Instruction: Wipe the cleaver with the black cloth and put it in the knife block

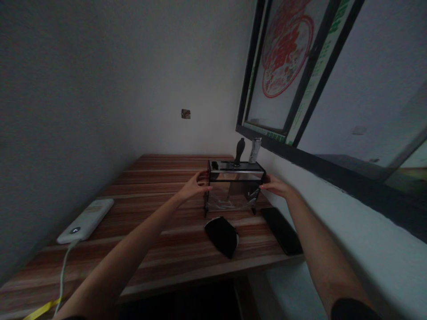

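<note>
A see-through box (233, 195) with a dark frame and a shiny black-and-metal top stands upright on the table, close to the right wall. A dark upright handle (239, 151) rises from its top, and a clear crumpled wrapper or packet (255, 150) sits beside the handle. Thin clear or shiny pieces lie low inside; their kind is too dim to tell. My left hand (196, 184) grips the box's left side, thumb toward the front. On the opposite side, my right hand (276, 184) holds it the same way. The far fingers of both hands are partly hidden.
In front of the box lie a folded black cloth item (222, 235), perhaps a mask, and a dark phone (281, 230). A white power bank (87, 220) with a cable (63, 271) is at the left. A dark window frame (300, 155) runs along the right wall.
</note>
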Action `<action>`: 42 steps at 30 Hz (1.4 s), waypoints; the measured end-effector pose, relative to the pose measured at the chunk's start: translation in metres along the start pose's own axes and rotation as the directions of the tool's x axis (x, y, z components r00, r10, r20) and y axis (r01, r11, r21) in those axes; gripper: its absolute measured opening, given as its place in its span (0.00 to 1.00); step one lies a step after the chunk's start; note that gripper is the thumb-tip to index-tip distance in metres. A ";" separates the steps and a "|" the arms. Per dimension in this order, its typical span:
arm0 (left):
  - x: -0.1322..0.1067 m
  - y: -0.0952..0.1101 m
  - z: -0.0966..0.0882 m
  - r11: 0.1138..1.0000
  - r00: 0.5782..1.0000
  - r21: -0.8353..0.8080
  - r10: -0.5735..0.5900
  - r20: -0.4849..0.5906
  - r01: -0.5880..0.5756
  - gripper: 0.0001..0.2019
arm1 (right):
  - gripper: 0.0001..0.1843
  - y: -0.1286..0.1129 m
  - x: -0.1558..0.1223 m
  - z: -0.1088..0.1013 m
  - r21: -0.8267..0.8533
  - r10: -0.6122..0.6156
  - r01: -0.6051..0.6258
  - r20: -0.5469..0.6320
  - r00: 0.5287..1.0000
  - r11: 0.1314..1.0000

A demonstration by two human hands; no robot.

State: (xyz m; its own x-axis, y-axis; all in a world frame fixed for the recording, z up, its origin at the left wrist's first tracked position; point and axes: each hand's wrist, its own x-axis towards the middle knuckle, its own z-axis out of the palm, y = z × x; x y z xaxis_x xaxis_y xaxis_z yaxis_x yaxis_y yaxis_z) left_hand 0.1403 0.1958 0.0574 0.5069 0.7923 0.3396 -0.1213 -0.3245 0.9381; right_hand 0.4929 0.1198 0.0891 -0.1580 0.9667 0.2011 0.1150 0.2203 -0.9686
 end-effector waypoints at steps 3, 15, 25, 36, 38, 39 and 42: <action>0.000 -0.002 0.001 1.000 1.000 -0.011 0.004 -0.001 -0.004 0.37 | 0.29 0.003 -0.001 -0.001 0.010 0.001 -0.001 -0.004 1.000 1.000; -0.005 -0.002 0.003 1.000 1.000 -0.019 0.016 0.011 -0.016 0.37 | 0.28 0.006 0.000 -0.001 0.035 0.024 -0.024 -0.001 1.000 0.999; -0.008 0.001 0.005 1.000 0.999 0.013 0.003 0.042 -0.004 0.39 | 0.29 0.013 -0.003 -0.002 0.067 0.057 -0.057 0.005 0.998 0.996; -0.032 0.001 0.006 0.958 0.981 0.263 0.148 -0.122 -0.111 0.39 | 0.34 0.009 -0.035 0.018 -0.124 -0.044 0.015 -0.238 0.970 0.992; -0.049 0.012 0.009 0.909 0.926 0.365 0.300 -0.231 -0.203 0.27 | 0.36 0.009 -0.054 0.024 -0.189 -0.092 0.022 -0.367 0.926 0.982; -0.059 0.018 0.012 0.872 0.890 0.419 0.380 -0.251 -0.254 0.21 | 0.35 0.009 -0.065 0.029 -0.221 -0.117 0.022 -0.425 0.898 0.975; -0.088 0.037 0.024 0.736 0.862 0.572 0.498 -0.093 -0.363 0.09 | 0.26 0.010 -0.097 0.055 -0.320 -0.166 -0.001 -0.494 0.853 0.947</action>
State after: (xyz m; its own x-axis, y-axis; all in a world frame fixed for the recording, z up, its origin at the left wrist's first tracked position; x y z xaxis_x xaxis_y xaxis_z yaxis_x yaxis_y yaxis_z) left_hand 0.1116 0.1015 0.0600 0.2973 0.5694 0.7665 0.2146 -0.8220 0.5274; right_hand 0.4550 0.0214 0.0519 0.3306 0.8527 0.4044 0.4228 0.2493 -0.8713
